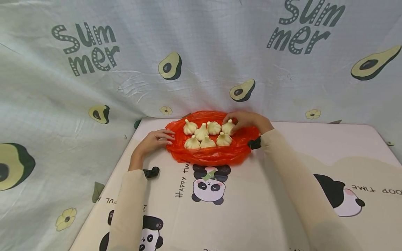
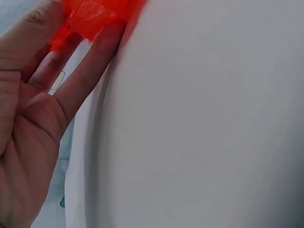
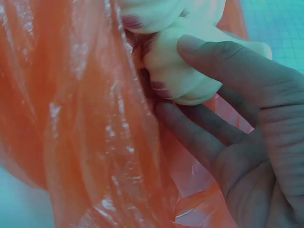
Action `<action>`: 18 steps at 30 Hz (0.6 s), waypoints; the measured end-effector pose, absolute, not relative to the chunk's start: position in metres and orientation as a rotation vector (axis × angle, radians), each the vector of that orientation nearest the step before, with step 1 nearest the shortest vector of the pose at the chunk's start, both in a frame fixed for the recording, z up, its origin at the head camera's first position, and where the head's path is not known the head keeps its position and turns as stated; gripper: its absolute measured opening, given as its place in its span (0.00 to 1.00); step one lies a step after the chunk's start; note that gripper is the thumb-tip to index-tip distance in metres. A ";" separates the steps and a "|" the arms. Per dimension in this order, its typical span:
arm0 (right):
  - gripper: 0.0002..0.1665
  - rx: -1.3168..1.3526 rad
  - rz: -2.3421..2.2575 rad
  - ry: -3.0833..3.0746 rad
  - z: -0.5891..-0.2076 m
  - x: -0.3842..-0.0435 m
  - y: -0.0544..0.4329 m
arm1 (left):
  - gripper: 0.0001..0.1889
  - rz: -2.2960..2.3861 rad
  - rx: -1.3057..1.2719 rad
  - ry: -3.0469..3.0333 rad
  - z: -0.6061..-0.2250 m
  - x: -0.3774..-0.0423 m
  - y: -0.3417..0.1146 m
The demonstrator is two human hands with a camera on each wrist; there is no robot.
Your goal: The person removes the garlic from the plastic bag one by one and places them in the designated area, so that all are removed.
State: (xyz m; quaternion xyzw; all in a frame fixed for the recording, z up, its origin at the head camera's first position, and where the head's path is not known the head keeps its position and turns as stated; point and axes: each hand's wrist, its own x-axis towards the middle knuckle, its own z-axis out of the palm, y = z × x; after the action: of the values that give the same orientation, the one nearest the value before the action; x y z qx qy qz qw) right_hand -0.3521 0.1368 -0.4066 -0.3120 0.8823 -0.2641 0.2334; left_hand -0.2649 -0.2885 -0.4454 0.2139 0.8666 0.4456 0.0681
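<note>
While pinching garlic (image 3: 178,73) between curled right fingers (image 3: 194,135) near the desk's (image 1: 251,209) far edge, best steady bag (image 1: 210,157) with left fingers (image 2: 85,78), loosely extended, touching without apparent grip.

Red bag (image 1: 210,157) from above and wrist-close

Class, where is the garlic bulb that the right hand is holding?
In the head view, the garlic bulb is at the far row's right end in the red plastic bag, gripped by the right hand, right of another bulb.
</note>
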 end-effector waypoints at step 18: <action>0.22 -0.869 -0.751 2.428 -0.371 -0.327 0.149 | 0.09 1.358 0.604 2.587 -0.445 -0.266 -0.290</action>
State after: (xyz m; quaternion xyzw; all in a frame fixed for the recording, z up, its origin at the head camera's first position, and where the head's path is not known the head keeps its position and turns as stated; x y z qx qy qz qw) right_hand -0.3265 0.1492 -0.3714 -0.3153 0.8805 -0.2725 0.2258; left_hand -0.2656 -0.2902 -0.4446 0.2018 0.8644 0.4538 0.0787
